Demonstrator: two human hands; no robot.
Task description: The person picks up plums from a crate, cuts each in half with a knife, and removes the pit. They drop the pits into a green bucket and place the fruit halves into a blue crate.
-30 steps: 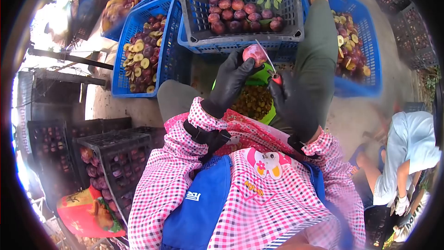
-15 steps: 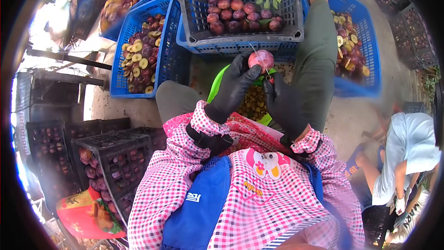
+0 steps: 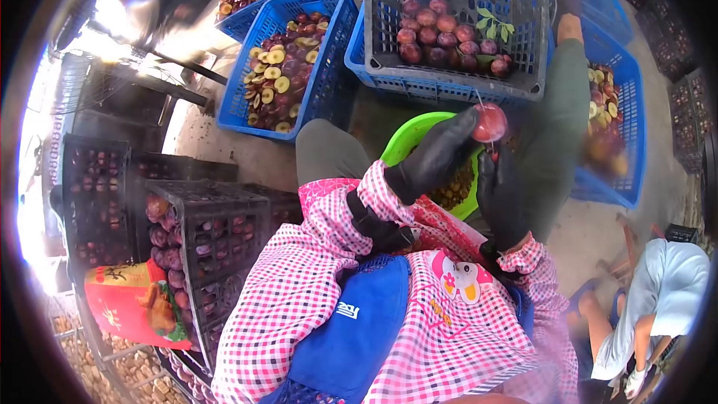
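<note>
My left hand [image 3: 437, 155], in a black glove, grips a red plum [image 3: 490, 122] above a green bowl [image 3: 407, 141]. My right hand [image 3: 499, 194], also black-gloved, holds a small knife with a red handle [image 3: 492, 154]; its thin blade [image 3: 480, 100] rises against the plum. The bowl sits between my knees and holds brownish pits. Just beyond it, a grey crate [image 3: 456, 86] contains whole plums [image 3: 441, 34] and a leafy sprig.
A blue crate [image 3: 318, 93] of halved plums sits at the left, another blue crate [image 3: 624, 150] at the right. Dark crates [image 3: 202, 232] of plums are stacked at my left side. A person in a light shirt [image 3: 658, 299] crouches at the lower right.
The view has swung, so everything sits further right and lower. My hands stay together on the plum, with the blade still against it.
</note>
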